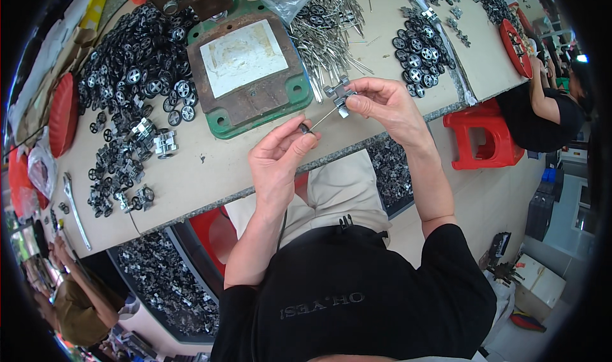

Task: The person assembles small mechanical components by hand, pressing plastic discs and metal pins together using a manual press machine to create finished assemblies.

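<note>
While the left hand (275, 153) pinches a wheel (304, 128), the right hand (390, 112) pinches blocky metal (338, 96).

Bare desk (220, 170) before green press base (255, 121), wheel heap (137, 56) blocking its left, metal pins (324, 51) its right, left hand (274, 161) near its front-right corner

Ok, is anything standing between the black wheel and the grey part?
Only the thin rod runs between the black wheel in the left hand and the grey part in the right hand; nothing else visible is in the way.
</note>
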Action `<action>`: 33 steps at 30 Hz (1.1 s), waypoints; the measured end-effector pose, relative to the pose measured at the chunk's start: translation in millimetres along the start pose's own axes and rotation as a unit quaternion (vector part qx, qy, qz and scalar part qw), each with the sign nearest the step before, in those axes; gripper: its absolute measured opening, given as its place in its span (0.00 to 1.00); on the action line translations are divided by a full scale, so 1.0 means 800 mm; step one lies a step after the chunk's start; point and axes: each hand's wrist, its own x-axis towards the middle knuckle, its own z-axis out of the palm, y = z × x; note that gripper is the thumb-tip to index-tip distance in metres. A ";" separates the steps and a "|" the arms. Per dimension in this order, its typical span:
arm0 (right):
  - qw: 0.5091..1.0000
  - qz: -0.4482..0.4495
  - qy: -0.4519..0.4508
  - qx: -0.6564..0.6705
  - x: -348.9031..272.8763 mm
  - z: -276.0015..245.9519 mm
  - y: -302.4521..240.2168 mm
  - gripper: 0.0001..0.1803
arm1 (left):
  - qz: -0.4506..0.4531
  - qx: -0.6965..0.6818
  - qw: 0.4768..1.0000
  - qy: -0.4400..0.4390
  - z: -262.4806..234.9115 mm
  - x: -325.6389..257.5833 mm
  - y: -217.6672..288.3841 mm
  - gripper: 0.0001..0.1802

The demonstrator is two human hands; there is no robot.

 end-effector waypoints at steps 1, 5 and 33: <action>1.000 0.000 0.000 0.000 0.001 0.000 0.002 0.12 | 0.001 0.000 1.000 -0.001 0.000 0.000 0.000 0.17; 0.995 -0.083 -0.004 -0.052 0.005 -0.006 0.018 0.12 | 0.008 0.010 1.000 -0.002 0.000 0.000 0.002 0.17; 0.982 -0.157 0.015 -0.107 -0.007 0.035 0.042 0.07 | 0.060 0.086 0.995 0.005 0.004 0.001 0.002 0.19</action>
